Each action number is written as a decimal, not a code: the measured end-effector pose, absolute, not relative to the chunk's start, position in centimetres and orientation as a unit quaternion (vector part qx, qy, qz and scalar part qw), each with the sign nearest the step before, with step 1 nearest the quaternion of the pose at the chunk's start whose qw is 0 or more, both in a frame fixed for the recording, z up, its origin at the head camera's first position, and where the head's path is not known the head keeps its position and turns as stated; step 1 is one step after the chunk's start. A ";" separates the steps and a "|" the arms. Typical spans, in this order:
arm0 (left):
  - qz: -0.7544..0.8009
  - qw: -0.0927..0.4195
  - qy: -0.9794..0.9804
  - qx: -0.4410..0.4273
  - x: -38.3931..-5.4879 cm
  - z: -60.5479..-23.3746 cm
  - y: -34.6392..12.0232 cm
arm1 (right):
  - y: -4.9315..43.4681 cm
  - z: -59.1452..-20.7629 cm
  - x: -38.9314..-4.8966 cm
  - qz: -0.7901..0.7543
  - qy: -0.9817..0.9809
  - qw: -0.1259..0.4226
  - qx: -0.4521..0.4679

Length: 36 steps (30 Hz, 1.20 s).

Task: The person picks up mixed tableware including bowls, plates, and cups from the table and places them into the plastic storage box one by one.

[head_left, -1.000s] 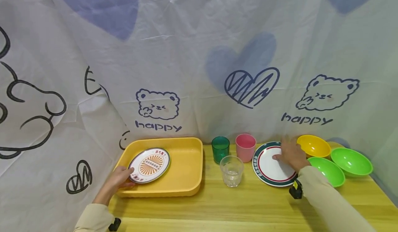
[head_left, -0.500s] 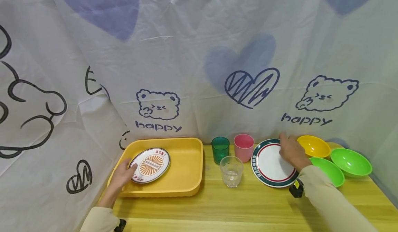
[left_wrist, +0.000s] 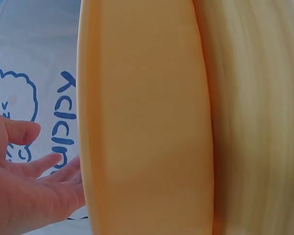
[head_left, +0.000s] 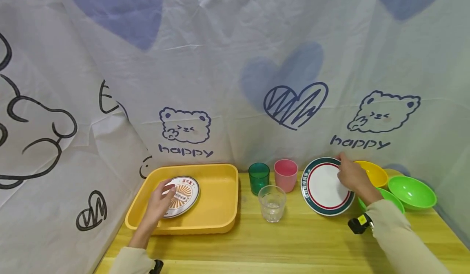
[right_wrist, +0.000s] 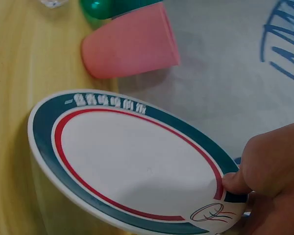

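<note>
One white plate with green rim (head_left: 327, 186), tilted, near the desk's (head_left: 257, 247) back edge, right of middle; rim pinched in the right hand (head_left: 355, 180), thumb uppermost. One yellow tray (head_left: 219, 200), back left corner, containing a smaller sunburst plate (head_left: 187, 194); left hand (head_left: 158, 203) over it, fingers loosely extended, gripping nothing. Along the back edge, one green cup (head_left: 259, 180) and one pink cup (head_left: 286, 178), a clear glass (head_left: 272, 206) in front; toward the back right corner, one yellow bowl (head_left: 373, 174), two green bowls (head_left: 412, 192).

Right hand (head_left: 355, 180) holds a green-banded plate (head_left: 326, 188) by its edge; left hand (head_left: 160, 202) overlies a patterned plate (head_left: 188, 195) in a yellow tray (head_left: 218, 200); cups (head_left: 285, 179) stand between.
</note>
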<state>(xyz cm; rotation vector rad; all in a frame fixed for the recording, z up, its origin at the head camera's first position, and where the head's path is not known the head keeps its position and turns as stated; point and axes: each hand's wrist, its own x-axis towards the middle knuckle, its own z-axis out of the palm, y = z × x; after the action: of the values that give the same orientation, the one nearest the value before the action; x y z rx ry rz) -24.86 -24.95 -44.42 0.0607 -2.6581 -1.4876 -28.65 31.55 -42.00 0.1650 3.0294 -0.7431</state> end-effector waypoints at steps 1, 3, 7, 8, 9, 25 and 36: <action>-0.493 0.048 -0.868 0.019 -24.9 -44.4 -24.7 | 31.7 -41.8 -28.5 -0.235 0.970 0.005 0.053; -0.504 0.048 -0.862 0.020 -25.1 -44.3 -24.4 | 32.1 -41.5 -28.1 -0.234 0.971 -0.005 0.053; -0.528 0.044 -0.848 0.029 -25.1 -44.3 -24.0 | 32.5 -40.8 -27.1 -0.233 0.970 -0.024 0.066; -0.532 0.043 -0.845 0.031 -25.1 -44.2 -24.0 | 32.5 -40.6 -26.7 -0.236 0.969 -0.028 0.072; -0.536 0.044 -0.843 0.031 -25.1 -44.2 -23.9 | 32.6 -40.4 -26.4 -0.236 0.968 -0.035 0.077; -0.618 0.049 -0.784 -0.006 -25.2 -43.1 -21.9 | 33.6 -39.4 -22.0 -0.335 0.922 -0.109 0.161; -0.664 0.054 -0.745 -0.032 -25.6 -43.3 -20.3 | 34.3 -39.8 -20.5 -0.405 0.882 -0.127 0.206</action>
<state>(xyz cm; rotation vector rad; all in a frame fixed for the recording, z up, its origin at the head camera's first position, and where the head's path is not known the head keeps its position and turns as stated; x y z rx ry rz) -25.55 -20.29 -43.27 -0.0960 -2.2633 -2.0186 -20.46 34.28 -39.75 0.7060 3.0177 -1.3877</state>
